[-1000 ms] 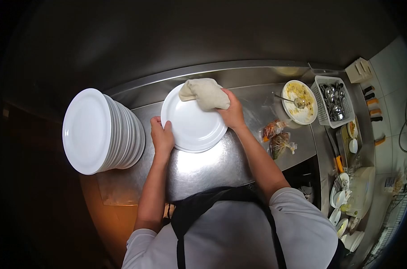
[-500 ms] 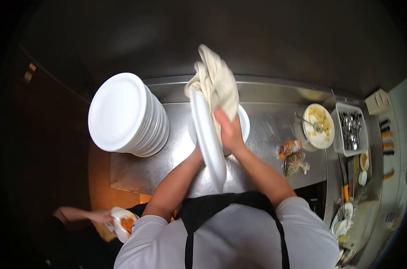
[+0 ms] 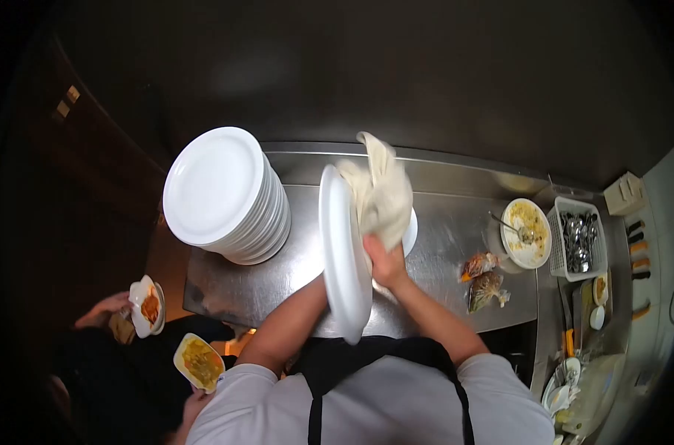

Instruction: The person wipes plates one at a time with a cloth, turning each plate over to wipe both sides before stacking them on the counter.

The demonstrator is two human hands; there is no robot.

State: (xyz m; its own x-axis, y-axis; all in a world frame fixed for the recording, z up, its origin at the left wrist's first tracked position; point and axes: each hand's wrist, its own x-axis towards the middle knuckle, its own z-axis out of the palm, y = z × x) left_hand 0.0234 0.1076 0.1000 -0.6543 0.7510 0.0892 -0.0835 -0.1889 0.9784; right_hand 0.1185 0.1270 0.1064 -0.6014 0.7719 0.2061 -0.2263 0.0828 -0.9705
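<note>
A white plate [image 3: 340,259] is held up almost edge-on in front of my chest. My right hand [image 3: 387,265] is closed on a cream cloth [image 3: 387,200], which is bunched against the plate's right face. My left forearm reaches up behind the plate, which hides the left hand and its fingers. Part of another white plate [image 3: 410,231] shows on the steel counter [image 3: 448,222] behind the cloth. To the left stands a tall stack of white plates [image 3: 222,185].
At right are tied plastic bags of food [image 3: 487,289], a bowl of leftovers [image 3: 526,231] with a spoon, and a basket of cutlery [image 3: 580,241]. Knives [image 3: 639,248] line the far-right wall. At lower left, a person holds dishes of food [image 3: 199,363].
The cloth and held plate have come lower and nearer my body. The person at lower left has moved, and a second food dish now shows.
</note>
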